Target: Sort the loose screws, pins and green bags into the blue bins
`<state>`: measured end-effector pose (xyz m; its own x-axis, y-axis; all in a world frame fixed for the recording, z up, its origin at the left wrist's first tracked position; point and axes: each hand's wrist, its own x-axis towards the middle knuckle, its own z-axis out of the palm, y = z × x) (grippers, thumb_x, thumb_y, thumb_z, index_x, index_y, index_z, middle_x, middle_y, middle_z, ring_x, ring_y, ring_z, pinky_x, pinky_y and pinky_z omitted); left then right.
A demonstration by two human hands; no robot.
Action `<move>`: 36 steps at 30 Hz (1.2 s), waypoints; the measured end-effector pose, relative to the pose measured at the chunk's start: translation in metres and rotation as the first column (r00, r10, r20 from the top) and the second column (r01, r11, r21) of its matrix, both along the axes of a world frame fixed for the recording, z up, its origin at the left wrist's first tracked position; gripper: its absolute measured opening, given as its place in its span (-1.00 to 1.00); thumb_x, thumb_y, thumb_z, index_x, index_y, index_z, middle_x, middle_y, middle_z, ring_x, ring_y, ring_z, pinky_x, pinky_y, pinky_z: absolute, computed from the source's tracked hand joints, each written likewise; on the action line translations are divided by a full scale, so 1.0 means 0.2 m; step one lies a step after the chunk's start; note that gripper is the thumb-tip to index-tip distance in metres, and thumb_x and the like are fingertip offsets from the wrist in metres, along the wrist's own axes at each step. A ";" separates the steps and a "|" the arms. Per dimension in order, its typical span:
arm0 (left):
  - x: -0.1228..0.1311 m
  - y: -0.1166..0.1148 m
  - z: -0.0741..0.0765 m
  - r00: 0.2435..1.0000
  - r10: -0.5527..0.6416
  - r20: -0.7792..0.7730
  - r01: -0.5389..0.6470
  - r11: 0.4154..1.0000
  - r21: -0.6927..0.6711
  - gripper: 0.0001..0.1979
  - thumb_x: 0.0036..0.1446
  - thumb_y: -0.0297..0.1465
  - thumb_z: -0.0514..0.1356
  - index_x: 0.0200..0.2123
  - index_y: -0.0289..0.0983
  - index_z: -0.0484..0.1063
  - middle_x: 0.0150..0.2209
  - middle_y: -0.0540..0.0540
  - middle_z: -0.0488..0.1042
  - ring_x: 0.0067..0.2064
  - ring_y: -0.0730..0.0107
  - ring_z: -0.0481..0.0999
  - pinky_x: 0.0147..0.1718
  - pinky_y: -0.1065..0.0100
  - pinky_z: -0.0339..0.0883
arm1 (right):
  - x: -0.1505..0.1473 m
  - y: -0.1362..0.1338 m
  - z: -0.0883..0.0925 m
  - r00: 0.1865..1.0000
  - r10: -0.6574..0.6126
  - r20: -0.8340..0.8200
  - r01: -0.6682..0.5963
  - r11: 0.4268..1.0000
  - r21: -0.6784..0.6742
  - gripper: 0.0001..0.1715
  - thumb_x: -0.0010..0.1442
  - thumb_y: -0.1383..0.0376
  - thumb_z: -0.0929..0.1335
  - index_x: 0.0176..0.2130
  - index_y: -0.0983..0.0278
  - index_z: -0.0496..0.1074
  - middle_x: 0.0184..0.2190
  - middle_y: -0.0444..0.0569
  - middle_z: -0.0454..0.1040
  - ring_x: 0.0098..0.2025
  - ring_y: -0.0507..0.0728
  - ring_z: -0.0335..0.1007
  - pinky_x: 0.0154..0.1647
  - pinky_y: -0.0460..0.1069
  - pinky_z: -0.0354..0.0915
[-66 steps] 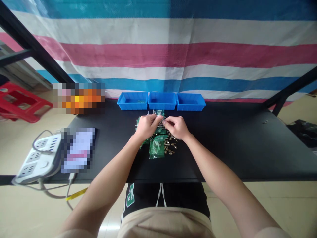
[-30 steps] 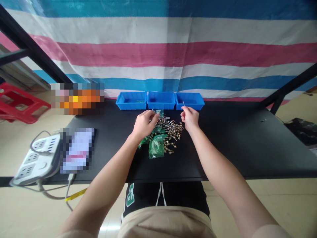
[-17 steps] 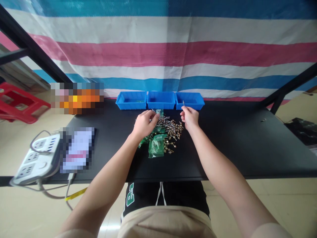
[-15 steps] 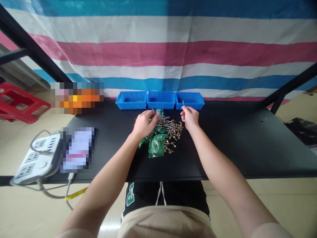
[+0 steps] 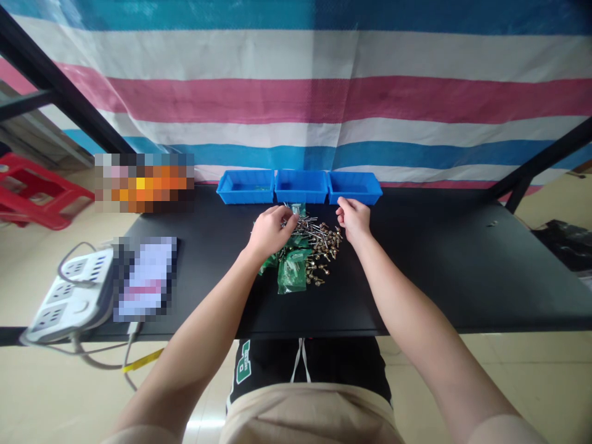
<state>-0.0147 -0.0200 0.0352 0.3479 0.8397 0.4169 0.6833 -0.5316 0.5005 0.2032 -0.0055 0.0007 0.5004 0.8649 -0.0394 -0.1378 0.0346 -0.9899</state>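
Note:
My left hand point(image 5: 272, 231) rests at the left side of a heap of small metal parts, its fingers curled down; what they hold, if anything, is hidden. Long thin silver pins point(image 5: 311, 226) lie at the heap's top, and brownish screws with wide heads point(image 5: 327, 240) spread along its right side. Green plastic packets point(image 5: 292, 271) lie in front and among the parts. My right hand point(image 5: 354, 219) is raised by the front of the right blue bin point(image 5: 355, 180), fingers bent together, with nothing showing at the tips.
The middle blue bin point(image 5: 300, 185) and left blue bin point(image 5: 245, 188) stand in the same row, small pieces inside the left one. A white power strip point(image 5: 76, 293) with cables lies at the table's left edge. Small pieces point(image 5: 493, 224) lie far right. Black frame bars flank the table.
The thin silver piece that stuck up from my right fingertips over the right bin is out of sight. My right hand has barely shifted; my left hand stays in place.

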 end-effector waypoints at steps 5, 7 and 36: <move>-0.01 0.01 -0.02 0.968 0.047 -0.246 -0.036 0.998 0.047 -0.73 0.22 -0.26 0.09 -0.33 -0.27 0.53 -0.34 -0.18 0.48 -0.23 0.14 0.46 -0.22 0.21 0.34 | -0.02 -0.04 -0.02 0.862 0.044 0.505 -0.095 0.993 0.076 -0.78 0.10 0.16 0.38 -0.42 0.28 0.49 -0.62 -0.16 0.42 -0.58 0.00 0.31 -0.48 -0.09 0.21; 0.00 0.01 -0.02 0.947 0.057 -0.317 -0.042 0.998 0.053 -0.72 0.21 -0.25 0.10 -0.32 -0.28 0.55 -0.34 -0.20 0.47 -0.22 0.12 0.46 -0.21 0.19 0.34 | -0.04 -0.07 0.00 0.695 0.080 0.714 -0.166 0.985 0.051 -0.78 0.11 0.17 0.38 -0.35 0.27 0.53 -0.59 -0.13 0.44 -0.50 0.05 0.37 -0.36 -0.04 0.25; 0.01 0.00 -0.02 0.914 0.005 -0.405 -0.032 0.998 -0.060 -0.74 0.24 -0.38 0.05 -0.24 -0.25 0.56 -0.24 -0.15 0.52 -0.16 0.22 0.51 -0.21 0.29 0.38 | -0.11 -0.15 0.07 0.206 0.383 0.901 -0.278 0.905 -0.321 -0.68 0.24 0.34 0.27 -0.09 0.22 0.54 -0.14 0.02 0.53 -0.18 0.15 0.45 -0.19 -0.02 0.28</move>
<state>-0.0135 -0.0194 0.0318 0.4596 0.8678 0.1889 0.8438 -0.4930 0.2120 0.1812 -0.0360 0.0139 -0.1008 0.9817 0.1614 0.8907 0.1613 -0.4250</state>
